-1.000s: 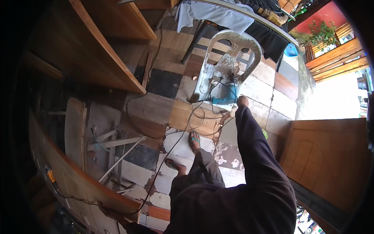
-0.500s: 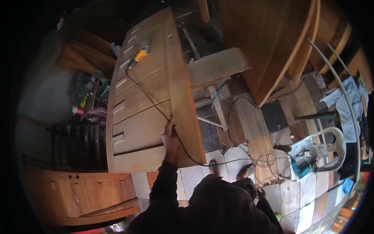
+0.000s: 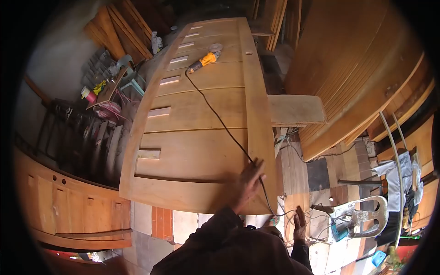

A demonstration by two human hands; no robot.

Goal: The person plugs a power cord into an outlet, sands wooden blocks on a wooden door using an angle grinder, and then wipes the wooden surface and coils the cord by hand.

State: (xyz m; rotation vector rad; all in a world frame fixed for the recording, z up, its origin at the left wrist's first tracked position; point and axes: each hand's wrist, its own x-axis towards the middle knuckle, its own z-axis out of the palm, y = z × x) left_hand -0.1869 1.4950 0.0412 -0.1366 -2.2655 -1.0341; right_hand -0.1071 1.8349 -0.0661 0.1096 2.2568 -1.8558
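A wooden panel door point(image 3: 197, 110) lies flat in front of me, with several pale strips along its left side. On its far part rests a yellow and black angle grinder point(image 3: 205, 60). Its black cord point(image 3: 219, 118) runs down the door and off the near right corner. My left hand point(image 3: 247, 185), partly blurred, is over that corner beside the cord, fingers stretched out; whether it touches the cord I cannot tell. Lower right, my right hand point(image 3: 299, 225) is raised off the door's near edge, fingers extended and nothing in them.
A worn plastic chair point(image 3: 366, 215) at the right carries a teal power tool point(image 3: 340, 231). Large wooden panels point(image 3: 348, 68) lean at the right. Another door point(image 3: 78, 206) lies at the lower left. Cords trail over the tiled floor point(image 3: 316, 252).
My view has turned, so the door appears shifted. My left hand, earlier around the cord, is now opened near the door's corner. My right hand has come up into clearer view.
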